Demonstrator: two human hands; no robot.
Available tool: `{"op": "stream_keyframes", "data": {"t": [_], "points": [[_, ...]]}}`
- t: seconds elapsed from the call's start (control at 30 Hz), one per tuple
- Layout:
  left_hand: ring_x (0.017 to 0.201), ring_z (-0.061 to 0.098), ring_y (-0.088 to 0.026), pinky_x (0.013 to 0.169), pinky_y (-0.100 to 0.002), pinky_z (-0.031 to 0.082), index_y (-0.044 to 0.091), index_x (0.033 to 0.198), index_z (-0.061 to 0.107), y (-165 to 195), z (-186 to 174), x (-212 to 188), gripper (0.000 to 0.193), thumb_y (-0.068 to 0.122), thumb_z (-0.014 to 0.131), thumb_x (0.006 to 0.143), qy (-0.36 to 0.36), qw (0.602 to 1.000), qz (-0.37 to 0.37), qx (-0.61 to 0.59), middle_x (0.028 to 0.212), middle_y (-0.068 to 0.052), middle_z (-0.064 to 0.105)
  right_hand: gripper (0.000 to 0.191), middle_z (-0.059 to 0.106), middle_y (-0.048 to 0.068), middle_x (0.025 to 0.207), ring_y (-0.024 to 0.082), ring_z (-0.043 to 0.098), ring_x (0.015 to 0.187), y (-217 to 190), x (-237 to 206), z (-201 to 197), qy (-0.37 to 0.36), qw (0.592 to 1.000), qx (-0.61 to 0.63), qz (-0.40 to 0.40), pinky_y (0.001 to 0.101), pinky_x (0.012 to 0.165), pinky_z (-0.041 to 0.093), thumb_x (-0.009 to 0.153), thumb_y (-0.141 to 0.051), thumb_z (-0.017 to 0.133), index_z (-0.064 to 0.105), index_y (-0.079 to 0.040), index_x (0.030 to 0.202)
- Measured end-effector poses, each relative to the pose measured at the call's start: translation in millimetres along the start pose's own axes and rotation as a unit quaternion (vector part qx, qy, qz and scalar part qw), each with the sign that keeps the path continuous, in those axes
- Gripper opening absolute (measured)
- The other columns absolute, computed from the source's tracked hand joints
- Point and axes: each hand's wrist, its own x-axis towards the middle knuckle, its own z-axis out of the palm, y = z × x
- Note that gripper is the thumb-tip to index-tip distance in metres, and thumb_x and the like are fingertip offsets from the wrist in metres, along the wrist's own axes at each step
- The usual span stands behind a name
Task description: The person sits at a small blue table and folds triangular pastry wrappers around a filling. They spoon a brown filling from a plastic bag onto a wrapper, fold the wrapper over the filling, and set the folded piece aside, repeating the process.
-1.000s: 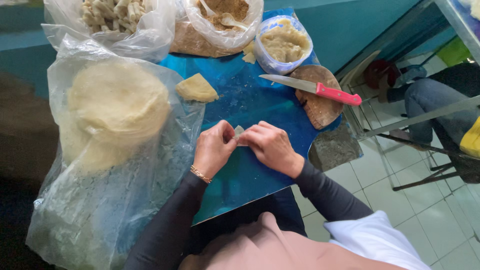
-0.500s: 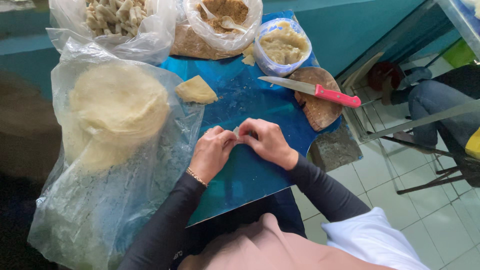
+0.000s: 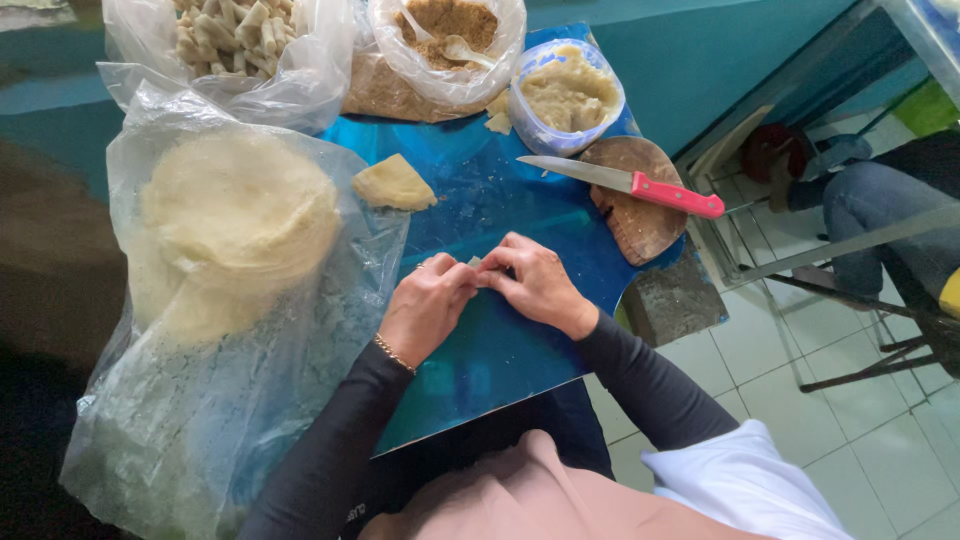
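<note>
Two hands, left (image 3: 428, 305) and right (image 3: 535, 282), meet fingertip to fingertip, pinched on a small wrapper (image 3: 474, 263) over the blue table (image 3: 480, 350); wrapper stack (image 3: 235, 215) and filling (image 3: 568, 92) lie within reach.

Your glossy blue plastic-covered counter (image 3: 500, 340) carries a matt round wooden board (image 3: 640, 215); on it, a shiny steel, red plastic-handled knife (image 3: 625, 182).
</note>
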Motion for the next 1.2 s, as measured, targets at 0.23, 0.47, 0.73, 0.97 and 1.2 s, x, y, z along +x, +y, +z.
{"op": "stream_keyframes", "data": {"t": [0.23,0.47,0.73,0.97,1.2], "points": [[0.09,0.067,-0.032,0.077,-0.043,0.054,0.01,0.091,0.069,-5.5,1.3,7.2,0.005,0.013,0.073,0.089,-0.013,1.0,-0.016,0.018,0.09,-0.011,0.063,0.017,0.067,0.003,0.081,0.025,0.066,0.079,-16.6,-12.6,-11.7,0.008,0.995,-0.087,-0.048,0.0399,0.07,0.051,0.086,-0.019,0.074,0.07,-0.007,0.097],[0.089,0.064,-0.036,0.075,-0.044,0.052,0.004,0.102,0.066,0.2,-9.0,10.8,0.022,0.012,0.073,0.083,-0.033,0.999,-0.003,-0.02,0.093,-0.014,0.06,0.008,0.064,0.006,0.087,0.026,0.065,0.082,-12.3,2.9,-15.3,0.006,0.987,-0.131,-0.097,0.0388,0.071,0.052,0.091,-0.017,0.073,0.071,-0.01,0.094],[0.088,0.065,-0.032,0.074,-0.042,0.053,0.01,0.091,0.067,-3.3,-1.4,12.5,0.005,0.013,0.071,0.091,-0.014,1.0,-0.009,0.025,0.089,-0.011,0.06,0.019,0.064,0.006,0.096,0.028,0.063,0.087,-21.5,-1.5,-18.4,0.047,0.975,-0.134,-0.17,0.0393,0.072,0.053,0.088,-0.018,0.076,0.07,-0.006,0.102],[0.091,0.065,-0.034,0.076,-0.045,0.053,0.005,0.101,0.066,-5.5,-2.5,8.8,0.012,0.012,0.07,0.091,-0.005,1.0,-0.018,0.018,0.094,-0.013,0.061,0.02,0.068,0.002,0.096,0.025,0.062,0.087,-21.5,12.8,-22.4,0.028,0.959,-0.214,-0.182,0.0378,0.073,0.051,0.082,-0.012,0.076,0.072,-0.012,0.101],[0.087,0.067,-0.035,0.076,-0.044,0.055,0.007,0.109,0.07,-7.0,-2.5,14.6,0.016,0.005,0.065,0.094,0.093,0.992,-0.069,-0.058,0.096,-0.014,0.066,0.03,0.071,0.004,0.113,0.024,0.064,0.103,-30.6,1.8,-21.5,0.043,0.932,-0.277,-0.231,0.0384,0.083,0.05,0.086,-0.015,0.074,0.072,-0.009,0.115]]}}
